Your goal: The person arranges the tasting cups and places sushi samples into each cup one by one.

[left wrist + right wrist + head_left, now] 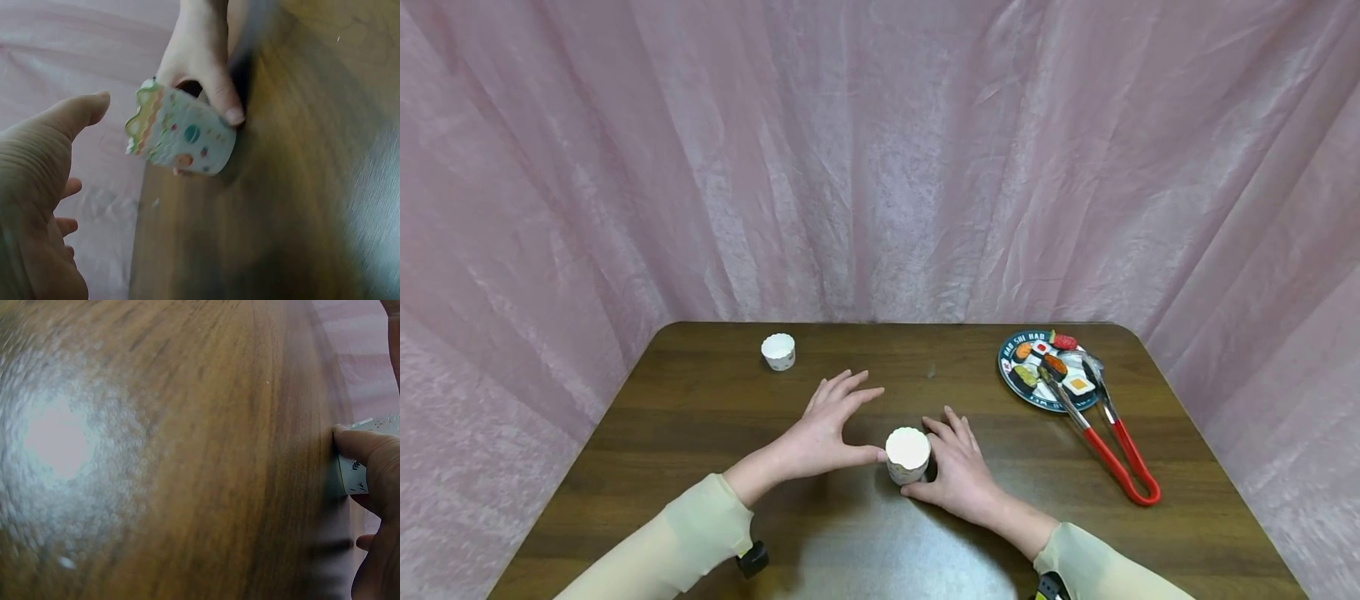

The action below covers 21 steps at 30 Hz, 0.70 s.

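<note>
A paper baking cup (907, 455) with a scalloped rim and small printed pictures stands upright on the table in front of me. My right hand (962, 471) grips its lower side between thumb and fingers; the left wrist view shows this hold on the cup (187, 134) from the side. To the left of it, my left hand (831, 425) is spread with fingers extended and holds nothing. Its thumb points at the cup, and the left wrist view shows a gap between them. In the right wrist view, the right hand (381, 469) covers much of the cup.
Another paper baking cup (778, 352) stands at the back left of the wooden table (700, 400). At the back right is a plate (1009, 367) of several sushi-like pieces, with red-handled tongs (1123, 462) lying partly across it. A pink curtain (880, 167) hangs behind.
</note>
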Motion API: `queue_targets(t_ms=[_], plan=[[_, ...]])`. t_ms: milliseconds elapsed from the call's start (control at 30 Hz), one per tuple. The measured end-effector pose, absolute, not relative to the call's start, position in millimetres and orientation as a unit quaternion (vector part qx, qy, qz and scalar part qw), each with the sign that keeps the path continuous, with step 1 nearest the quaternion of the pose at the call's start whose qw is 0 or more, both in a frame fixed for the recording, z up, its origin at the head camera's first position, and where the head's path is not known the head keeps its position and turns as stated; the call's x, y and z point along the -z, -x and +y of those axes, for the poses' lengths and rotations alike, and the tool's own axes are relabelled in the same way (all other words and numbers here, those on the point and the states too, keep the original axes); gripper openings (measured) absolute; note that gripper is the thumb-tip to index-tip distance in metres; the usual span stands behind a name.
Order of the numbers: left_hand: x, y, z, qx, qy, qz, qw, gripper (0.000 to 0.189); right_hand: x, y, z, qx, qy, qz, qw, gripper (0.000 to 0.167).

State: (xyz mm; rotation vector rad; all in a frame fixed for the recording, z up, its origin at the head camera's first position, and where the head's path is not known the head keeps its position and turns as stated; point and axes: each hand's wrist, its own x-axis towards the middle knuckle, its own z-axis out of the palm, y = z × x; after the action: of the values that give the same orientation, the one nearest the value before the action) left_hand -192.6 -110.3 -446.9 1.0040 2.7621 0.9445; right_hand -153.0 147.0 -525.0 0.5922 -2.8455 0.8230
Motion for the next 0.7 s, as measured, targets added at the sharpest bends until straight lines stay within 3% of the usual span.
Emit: queue_targets(t_ms=[700], plan=[[475.5, 176.4, -77.2, -0.354, -0.335, 0.871, 0.064, 0.073, 525.0, 151.4, 147.3, -0.268, -0.198, -0.941, 0.054, 0.057]])
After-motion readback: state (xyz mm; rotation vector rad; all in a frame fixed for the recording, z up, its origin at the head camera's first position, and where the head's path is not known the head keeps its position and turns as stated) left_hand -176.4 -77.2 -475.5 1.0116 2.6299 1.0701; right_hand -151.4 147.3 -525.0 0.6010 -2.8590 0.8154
